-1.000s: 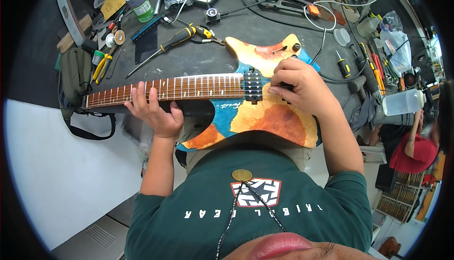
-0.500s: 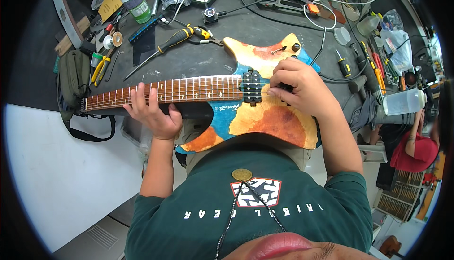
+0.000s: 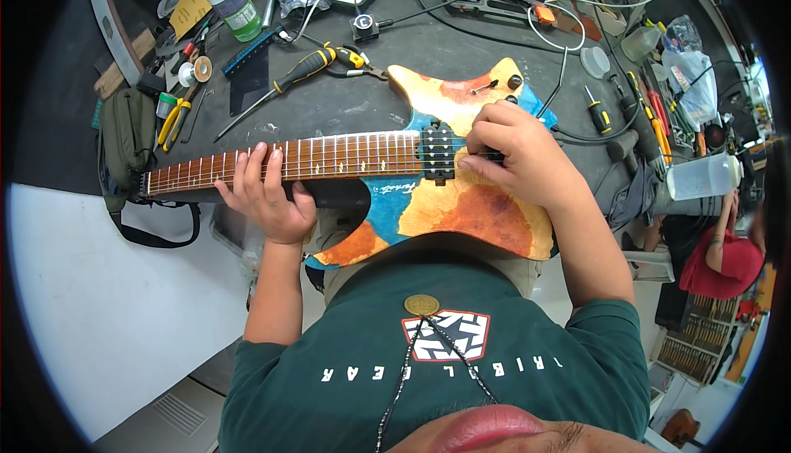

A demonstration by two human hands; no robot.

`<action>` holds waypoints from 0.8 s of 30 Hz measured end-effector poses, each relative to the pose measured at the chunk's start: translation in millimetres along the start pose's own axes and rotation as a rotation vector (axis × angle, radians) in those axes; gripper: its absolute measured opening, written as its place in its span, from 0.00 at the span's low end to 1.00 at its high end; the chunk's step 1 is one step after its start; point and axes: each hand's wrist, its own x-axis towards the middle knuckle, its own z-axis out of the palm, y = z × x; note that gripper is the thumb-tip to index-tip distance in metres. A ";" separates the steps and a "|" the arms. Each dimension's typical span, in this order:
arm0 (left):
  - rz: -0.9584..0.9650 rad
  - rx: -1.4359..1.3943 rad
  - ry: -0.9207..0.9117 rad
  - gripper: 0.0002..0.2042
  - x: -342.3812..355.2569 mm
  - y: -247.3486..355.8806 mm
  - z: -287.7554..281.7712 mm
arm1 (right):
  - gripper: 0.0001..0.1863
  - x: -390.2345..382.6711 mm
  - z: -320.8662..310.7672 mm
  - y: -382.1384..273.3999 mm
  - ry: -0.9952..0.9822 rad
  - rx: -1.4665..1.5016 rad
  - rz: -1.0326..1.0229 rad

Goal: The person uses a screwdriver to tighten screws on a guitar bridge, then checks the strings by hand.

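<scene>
An electric guitar (image 3: 470,206) with a blue and honey-brown burl body lies across my lap and the bench edge, its neck to the left. My left hand (image 3: 268,197) is over the fretboard (image 3: 346,157), its fingers stretched and slightly apart on the strings, the thumb apart on the near side of the neck. Just right of the black pickup (image 3: 437,152), my right hand (image 3: 515,152) is curled over the strings with thumb and forefinger pinched. Whatever may be between those fingertips is hidden. The bridge is mostly covered by this hand.
A screwdriver (image 3: 305,71) and pliers (image 3: 356,59) lie beyond the neck. Yellow-handled cutters (image 3: 173,123) and a green bag (image 3: 128,136) are at left. A black cable (image 3: 597,136) runs right of the body, near a plastic container (image 3: 700,178). Another person in red (image 3: 725,263) is at far right.
The fingers of my left hand have shifted slightly on the strings, reaching a little farther across the fretboard. My right hand has moved slightly to the left over the strings.
</scene>
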 end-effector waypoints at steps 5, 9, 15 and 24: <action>0.002 0.002 0.006 0.26 -1.7 -0.4 0.7 | 0.12 -0.2 -0.5 -0.4 -0.015 -0.009 0.008; 0.005 -0.002 0.004 0.26 -0.4 0.1 0.3 | 0.12 -0.5 -0.3 -1.1 -0.011 -0.009 0.011; 0.007 0.000 0.006 0.27 0.4 0.6 0.0 | 0.12 -0.4 0.1 -0.8 -0.006 -0.018 0.007; 0.003 0.000 0.009 0.26 -0.1 0.2 0.9 | 0.12 -0.4 0.5 -1.3 -0.005 -0.018 0.012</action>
